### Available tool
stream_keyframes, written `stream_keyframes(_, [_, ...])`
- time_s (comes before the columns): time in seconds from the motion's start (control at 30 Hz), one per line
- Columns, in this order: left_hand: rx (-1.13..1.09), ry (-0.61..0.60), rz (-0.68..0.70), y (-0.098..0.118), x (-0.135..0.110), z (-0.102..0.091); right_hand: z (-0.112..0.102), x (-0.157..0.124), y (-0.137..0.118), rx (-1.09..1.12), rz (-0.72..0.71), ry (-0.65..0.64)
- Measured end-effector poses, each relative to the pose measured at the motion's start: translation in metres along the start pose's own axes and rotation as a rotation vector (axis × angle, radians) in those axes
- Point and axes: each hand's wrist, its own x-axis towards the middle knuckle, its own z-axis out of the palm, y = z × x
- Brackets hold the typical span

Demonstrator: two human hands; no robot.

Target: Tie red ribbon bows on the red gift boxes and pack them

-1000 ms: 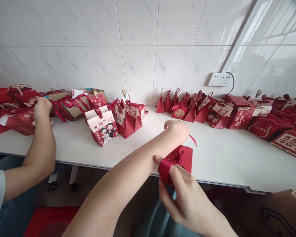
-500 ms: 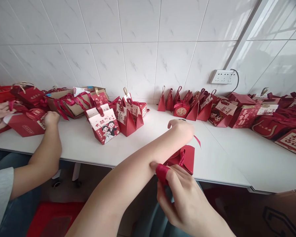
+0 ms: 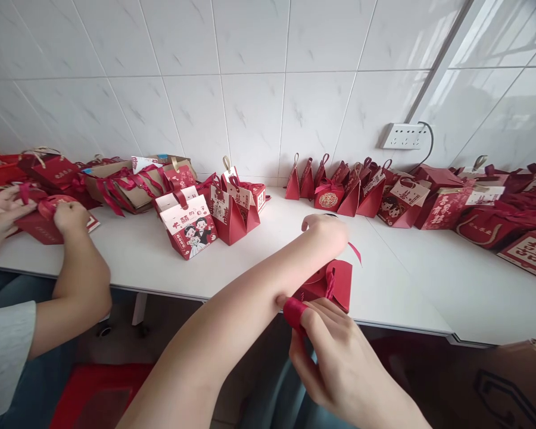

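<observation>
My left hand (image 3: 327, 231) reaches across the front of me, its fingers curled closed round a red ribbon. The ribbon's loose end (image 3: 355, 252) sticks out beyond my hand, and my fingertips are mostly hidden. Closer to me, my right hand (image 3: 335, 348) is closed, pinching a broad loop of red satin ribbon (image 3: 295, 313) beside my left forearm. Below my left wrist a red gift box (image 3: 343, 283) lies at the table's front edge, partly covered by my arm. A twisted ribbon (image 3: 330, 285) rises from its slotted top.
Finished-looking red gift boxes (image 3: 189, 229) stand on the white table (image 3: 406, 292), with several more (image 3: 360, 190) along the wall and at right. At left, a co-worker's hands (image 3: 69, 217) hold a red box (image 3: 40, 229). A cardboard box (image 3: 509, 381) is at lower right.
My hands stay almost in place, still holding the ribbon. The co-worker's near hand has moved left, and the box there has turned.
</observation>
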Motion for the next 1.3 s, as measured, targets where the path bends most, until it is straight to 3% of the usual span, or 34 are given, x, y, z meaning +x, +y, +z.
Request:
stream_keyframes(0.4, [-0.012,0.027,0.006,0.001,-0.003,0.002,-0.002,-0.001,-0.001,0.04,0.009,0.056])
stream_keyframes(0.6, [0.002,0.148,0.017,0.001,-0.018,-0.002,-0.009,-0.01,-0.002,0.141,-0.141,-0.019])
stream_keyframes(0.73, [-0.005,0.316,0.044,-0.021,-0.034,-0.005,-0.029,-0.026,0.019,0.265,-0.015,0.13])
stream_keyframes(0.83, [-0.074,0.456,0.065,-0.057,-0.04,-0.002,-0.053,-0.033,0.049,0.294,0.18,0.398])
stream_keyframes(0.93, [-0.525,0.575,0.099,-0.091,-0.04,0.005,-0.077,-0.03,0.08,0.349,0.361,0.573])
stream_keyframes(1.03, [-0.911,0.567,0.245,-0.105,-0.038,0.012,-0.094,-0.018,0.105,0.4,0.463,0.577])
stream_keyframes(1.2, [-1.422,0.459,0.492,-0.093,-0.038,0.018,-0.098,0.008,0.124,0.57,0.583,0.587])
stream_keyframes(1.3, [-1.638,0.384,0.536,-0.083,-0.04,0.016,-0.094,0.019,0.125,0.64,0.595,0.576])
